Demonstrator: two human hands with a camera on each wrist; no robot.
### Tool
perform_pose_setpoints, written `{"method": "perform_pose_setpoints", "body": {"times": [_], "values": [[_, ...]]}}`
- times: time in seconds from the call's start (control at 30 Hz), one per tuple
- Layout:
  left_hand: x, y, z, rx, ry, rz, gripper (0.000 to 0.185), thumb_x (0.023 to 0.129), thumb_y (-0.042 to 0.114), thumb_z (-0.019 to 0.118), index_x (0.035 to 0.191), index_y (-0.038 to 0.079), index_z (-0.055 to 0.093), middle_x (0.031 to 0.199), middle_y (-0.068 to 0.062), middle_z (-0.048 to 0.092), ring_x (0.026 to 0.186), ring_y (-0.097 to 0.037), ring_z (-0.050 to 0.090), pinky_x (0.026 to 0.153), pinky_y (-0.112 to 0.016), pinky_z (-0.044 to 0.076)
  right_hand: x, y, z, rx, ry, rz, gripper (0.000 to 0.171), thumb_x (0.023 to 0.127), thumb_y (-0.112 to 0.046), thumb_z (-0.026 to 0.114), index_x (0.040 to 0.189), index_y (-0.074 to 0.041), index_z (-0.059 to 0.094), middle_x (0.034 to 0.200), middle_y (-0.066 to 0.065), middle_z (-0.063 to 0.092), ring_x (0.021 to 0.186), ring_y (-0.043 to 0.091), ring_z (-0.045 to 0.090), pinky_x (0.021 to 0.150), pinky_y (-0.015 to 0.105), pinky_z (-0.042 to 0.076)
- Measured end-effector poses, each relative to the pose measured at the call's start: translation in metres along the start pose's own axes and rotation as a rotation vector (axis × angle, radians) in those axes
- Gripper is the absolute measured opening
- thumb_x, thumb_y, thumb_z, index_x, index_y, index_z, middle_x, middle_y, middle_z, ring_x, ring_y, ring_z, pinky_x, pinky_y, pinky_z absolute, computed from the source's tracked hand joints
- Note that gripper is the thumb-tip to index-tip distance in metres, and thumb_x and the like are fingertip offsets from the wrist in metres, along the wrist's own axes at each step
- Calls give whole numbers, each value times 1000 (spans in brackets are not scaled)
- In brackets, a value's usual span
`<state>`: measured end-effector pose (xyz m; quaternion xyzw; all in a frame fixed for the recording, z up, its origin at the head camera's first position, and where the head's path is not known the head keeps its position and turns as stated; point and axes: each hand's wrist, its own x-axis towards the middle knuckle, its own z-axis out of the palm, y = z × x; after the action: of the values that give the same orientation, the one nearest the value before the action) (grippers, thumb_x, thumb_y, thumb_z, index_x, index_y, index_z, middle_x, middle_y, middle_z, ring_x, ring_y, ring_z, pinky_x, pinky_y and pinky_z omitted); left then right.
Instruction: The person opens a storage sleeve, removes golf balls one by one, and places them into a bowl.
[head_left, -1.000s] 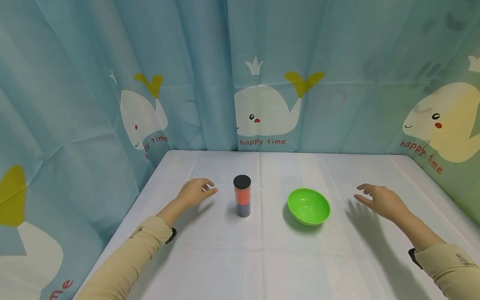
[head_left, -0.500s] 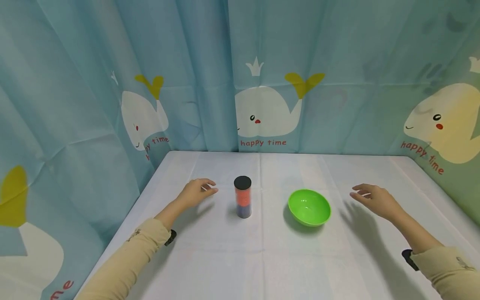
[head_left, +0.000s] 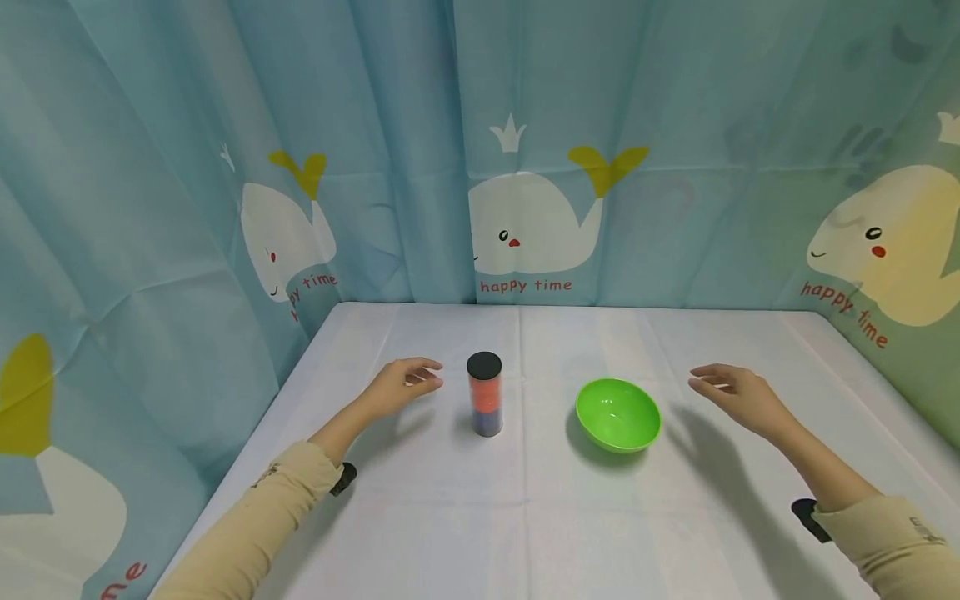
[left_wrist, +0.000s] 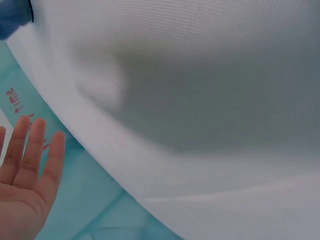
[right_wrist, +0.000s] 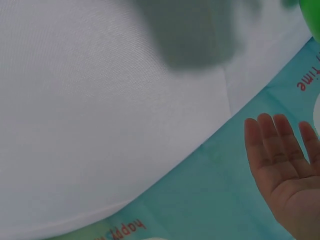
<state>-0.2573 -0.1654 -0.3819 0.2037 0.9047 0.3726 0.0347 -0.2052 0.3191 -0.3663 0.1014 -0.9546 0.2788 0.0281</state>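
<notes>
A small cylinder (head_left: 485, 393) with a black lid, an orange upper half and a dark blue lower half stands upright on the white table (head_left: 525, 517). A green bowl (head_left: 618, 413) sits to its right, empty. My left hand (head_left: 401, 385) hovers just left of the cylinder, fingers relaxed, holding nothing. My right hand (head_left: 731, 393) hovers right of the bowl, fingers loosely spread and empty. In the left wrist view my left hand's fingers (left_wrist: 30, 150) are straight. The right wrist view shows the right hand's fingers (right_wrist: 272, 145) straight, with a sliver of the bowl (right_wrist: 312, 20) at the top right.
Blue curtains with white whales (head_left: 525, 217) close in the table at the back and on both sides. White cloth covers the table (left_wrist: 210, 100), with folds running across it.
Both hands have drifted slightly inward: the left toward the cylinder, the right toward the bowl. The cylinder and bowl have not moved.
</notes>
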Motion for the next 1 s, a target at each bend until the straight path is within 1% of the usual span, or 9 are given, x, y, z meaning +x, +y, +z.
{"method": "perform_pose_setpoints", "body": {"times": [0.07, 0.27, 0.53, 0.6, 0.67, 0.73, 0.8, 0.87, 1.0], "values": [[1, 1, 1, -15, -6, 8, 41, 92, 23, 61, 124, -2, 58, 115, -19, 65, 103, -32, 62, 91, -44, 49, 0, -2, 0, 20, -3, 3, 43, 98, -26, 50, 121, 9, 56, 117, 33, 58, 100, 49, 60, 77, 53, 52], [-1, 2, 4, -57, -21, -2, 44, 92, 24, 61, 129, 2, 54, 121, -21, 61, 105, -33, 62, 90, -43, 51, 0, -8, -1, 126, -39, 12, 45, 99, -28, 48, 125, 9, 53, 119, 31, 59, 103, 43, 60, 72, 39, 56], [-5, 1, 4, -90, -25, 31, 43, 93, 21, 60, 130, 3, 54, 120, -23, 61, 107, -35, 61, 91, -43, 50, -1, -19, 2, 163, -37, 5, 45, 98, -28, 50, 126, 7, 53, 121, 30, 58, 103, 41, 61, 74, 38, 56], [-6, 0, 5, -111, -28, 32, 43, 92, 21, 61, 131, 3, 53, 121, -24, 61, 107, -35, 60, 91, -44, 50, 0, -21, 2, 177, -39, -2, 44, 98, -28, 52, 126, 6, 54, 120, 29, 59, 100, 32, 64, 74, 36, 56], [-7, 1, 6, -141, -34, 28, 44, 91, 21, 62, 131, 4, 53, 122, -24, 60, 107, -35, 60, 91, -45, 50, 0, -23, 3, 207, -42, -13, 44, 97, -26, 53, 127, 6, 53, 121, 29, 58, 96, 15, 66, 75, 35, 56], [-8, 2, 7, -171, -39, 32, 46, 90, 21, 63, 132, 4, 52, 122, -25, 59, 108, -35, 60, 92, -46, 49, 0, -24, 4, 241, -45, -26, 44, 97, -24, 54, 128, 7, 51, 122, 29, 57, 92, -3, 62, 77, 34, 56], [-9, 4, 8, -195, -39, 34, 47, 89, 21, 65, 132, 5, 52, 123, -25, 59, 109, -35, 59, 93, -47, 48, 1, -26, 5, 280, -54, -39, 44, 96, -22, 55, 129, 7, 50, 124, 31, 55, 88, -15, 55, 78, 33, 56], [-9, 6, 10, -218, -38, 40, 49, 88, 20, 66, 132, 5, 52, 124, -25, 58, 111, -36, 59, 94, -47, 48, 2, -29, 6, 302, -56, -48, 44, 96, -21, 56, 129, 7, 49, 126, 31, 54, 88, -19, 53, 78, 30, 56], [-9, 8, 13, -246, -40, 60, 52, 87, 18, 68, 133, 3, 51, 127, -26, 56, 113, -38, 57, 94, -46, 48, 4, -36, 7, 323, -62, -64, 44, 95, -21, 58, 129, 6, 50, 127, 29, 54, 89, -16, 55, 77, 22, 55]]}}
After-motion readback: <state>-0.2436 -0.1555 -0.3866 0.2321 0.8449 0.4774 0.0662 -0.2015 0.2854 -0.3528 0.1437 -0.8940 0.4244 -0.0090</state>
